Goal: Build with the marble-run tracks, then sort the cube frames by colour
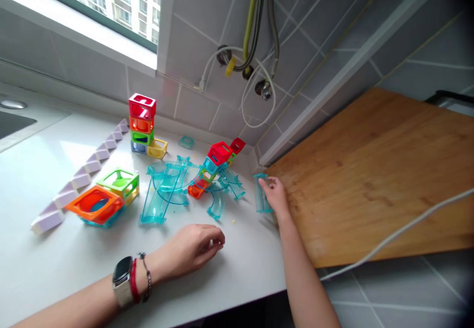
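At the right, my right hand has its thumb and fingers closed on the edge of a clear teal track piece, which stands beside the wooden board. My left hand rests above the front of the counter, fingers curled in with nothing visible in them. Beyond it lies a group of teal track pieces, straight and curved. Among these leans a stack of coloured cube frames with a red cube at its top. A small curved track is nearest my left hand.
A tower of cube frames stands near the wall. Loose orange and green frames lie at the left beside a row of lilac blocks. The wooden board with a white cable borders the right side.
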Motion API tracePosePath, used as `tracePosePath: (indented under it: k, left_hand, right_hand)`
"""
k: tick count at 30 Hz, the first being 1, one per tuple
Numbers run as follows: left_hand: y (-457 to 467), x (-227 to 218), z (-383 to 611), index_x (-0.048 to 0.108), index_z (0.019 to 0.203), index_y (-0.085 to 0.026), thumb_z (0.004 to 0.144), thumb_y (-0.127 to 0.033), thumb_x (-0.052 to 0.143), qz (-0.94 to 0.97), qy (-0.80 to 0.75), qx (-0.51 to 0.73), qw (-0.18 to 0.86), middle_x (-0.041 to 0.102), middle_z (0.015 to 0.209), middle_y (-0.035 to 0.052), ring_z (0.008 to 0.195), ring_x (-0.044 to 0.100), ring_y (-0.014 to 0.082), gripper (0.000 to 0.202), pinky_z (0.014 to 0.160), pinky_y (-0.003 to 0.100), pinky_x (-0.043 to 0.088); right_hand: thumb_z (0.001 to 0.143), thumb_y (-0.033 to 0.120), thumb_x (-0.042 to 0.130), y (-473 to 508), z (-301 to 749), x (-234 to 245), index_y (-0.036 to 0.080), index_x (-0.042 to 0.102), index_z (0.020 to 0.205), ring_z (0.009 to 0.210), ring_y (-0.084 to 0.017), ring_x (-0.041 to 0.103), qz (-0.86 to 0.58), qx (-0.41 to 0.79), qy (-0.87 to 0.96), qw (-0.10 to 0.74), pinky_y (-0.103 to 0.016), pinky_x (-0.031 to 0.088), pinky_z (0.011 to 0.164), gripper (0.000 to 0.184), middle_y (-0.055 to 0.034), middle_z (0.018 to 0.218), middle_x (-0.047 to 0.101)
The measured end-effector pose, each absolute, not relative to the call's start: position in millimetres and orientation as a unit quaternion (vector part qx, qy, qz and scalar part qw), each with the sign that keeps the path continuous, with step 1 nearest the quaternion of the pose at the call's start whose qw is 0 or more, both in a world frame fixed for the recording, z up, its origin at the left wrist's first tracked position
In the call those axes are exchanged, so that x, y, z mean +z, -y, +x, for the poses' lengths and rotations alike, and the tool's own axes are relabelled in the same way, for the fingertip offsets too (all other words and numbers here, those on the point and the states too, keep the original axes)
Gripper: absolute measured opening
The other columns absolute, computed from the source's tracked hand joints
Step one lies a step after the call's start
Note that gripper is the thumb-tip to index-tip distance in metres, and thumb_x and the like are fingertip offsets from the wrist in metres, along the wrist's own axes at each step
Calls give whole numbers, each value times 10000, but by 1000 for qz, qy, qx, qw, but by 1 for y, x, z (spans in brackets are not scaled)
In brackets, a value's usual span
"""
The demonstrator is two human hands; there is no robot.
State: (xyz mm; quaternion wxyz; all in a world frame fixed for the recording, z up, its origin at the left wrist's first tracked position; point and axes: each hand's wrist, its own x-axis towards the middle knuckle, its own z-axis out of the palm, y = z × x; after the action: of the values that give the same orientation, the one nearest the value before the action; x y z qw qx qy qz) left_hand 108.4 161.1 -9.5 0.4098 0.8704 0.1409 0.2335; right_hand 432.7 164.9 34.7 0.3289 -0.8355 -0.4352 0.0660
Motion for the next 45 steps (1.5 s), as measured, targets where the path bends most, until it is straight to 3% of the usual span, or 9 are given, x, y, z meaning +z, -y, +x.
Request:
tracePosePath:
  k: [5,9,16,20,23,26,30,36,45]
  left_hand:
    - [-161,-11,109,701,969,-212,978,-198,535,881,-122,242,387,742,856,43,706,673,168,167,670,255,456]
    - [-163,-13,110,691,968,-209,983,-201,533,885,-122,243,378,750,872,48,745,690,182,159,688,255,459]
    - [-164,-11,109,688,947,-207,978,-195,547,891,-121,249,360,756,870,45,722,675,178,145,662,254,438]
    - [-163,-8,108,686,963,-204,984,-201,547,898,-124,230,355,762,903,48,745,686,184,141,668,258,445]
    - [-162,-9,108,689,957,-210,985,-203,554,900,-125,224,352,762,902,42,742,684,178,138,666,256,443]
    - [-162,-11,109,690,954,-215,991,-205,553,902,-125,218,350,764,907,38,755,688,179,143,675,257,443]
    - [-163,-11,109,691,963,-212,999,-211,550,904,-127,208,351,767,921,41,763,691,183,145,680,262,444]
    - [-164,-10,109,687,959,-208,999,-207,552,903,-124,215,351,762,908,42,750,687,179,141,670,261,438]
    - [-163,-11,109,691,954,-215,995,-202,566,906,-124,217,341,764,905,34,748,691,177,132,657,259,432]
  right_hand:
    - [872,539,736,-184,447,45,158,710,1140,1108,-318,717,-885,20,441,145,-348,507,908,466,-180,1101,775]
    - [928,538,695,-194,443,46,119,673,1260,1167,-358,705,-898,-11,438,37,-385,503,924,535,-240,1189,752]
    - [1029,449,566,-194,423,54,90,594,1379,1261,-370,640,-861,-71,500,-62,-417,470,1014,502,-271,1363,640]
    - [1006,447,609,-174,427,67,155,675,1337,1315,-342,608,-801,-34,587,-118,-407,442,1090,447,-206,1400,647]
    - [817,519,832,-155,438,71,191,620,1446,1456,-358,494,-753,3,638,-159,-420,383,1182,741,-170,1522,592]
    - [694,445,934,-143,446,64,143,400,1620,1573,-424,309,-739,1,648,-183,-530,294,1242,1110,-214,1624,476]
    - [769,257,866,-146,452,52,181,227,1689,1603,-411,248,-730,-21,655,-194,-558,258,1253,1123,-199,1635,469]
    - [851,176,756,-164,461,46,186,474,1579,1560,-393,353,-709,-36,671,-215,-516,323,1242,781,-185,1593,527]
    - [762,163,846,-179,466,47,187,663,1381,1519,-437,396,-693,-50,672,-255,-538,346,1227,646,-192,1496,611]
